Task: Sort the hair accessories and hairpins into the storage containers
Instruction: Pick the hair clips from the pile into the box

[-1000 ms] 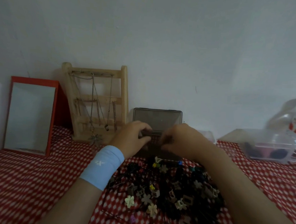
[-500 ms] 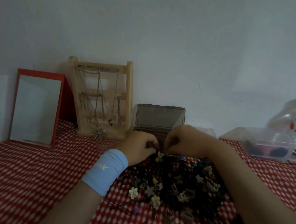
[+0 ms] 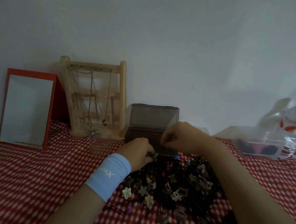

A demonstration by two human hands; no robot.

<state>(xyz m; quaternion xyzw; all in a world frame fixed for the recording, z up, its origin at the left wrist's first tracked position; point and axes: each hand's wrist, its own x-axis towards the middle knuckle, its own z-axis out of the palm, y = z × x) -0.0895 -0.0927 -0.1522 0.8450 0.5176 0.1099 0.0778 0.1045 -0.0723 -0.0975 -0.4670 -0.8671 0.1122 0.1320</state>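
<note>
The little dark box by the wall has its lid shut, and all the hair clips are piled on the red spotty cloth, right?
Not quite. In the head view the dark box is open: its lid stands upright. The pile of hair clips does lie on the red spotty cloth.

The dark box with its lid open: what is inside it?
In the dark box only a dim reddish floor shows at the left, with no items visible. The right hand and left hand cover the rest.
</note>
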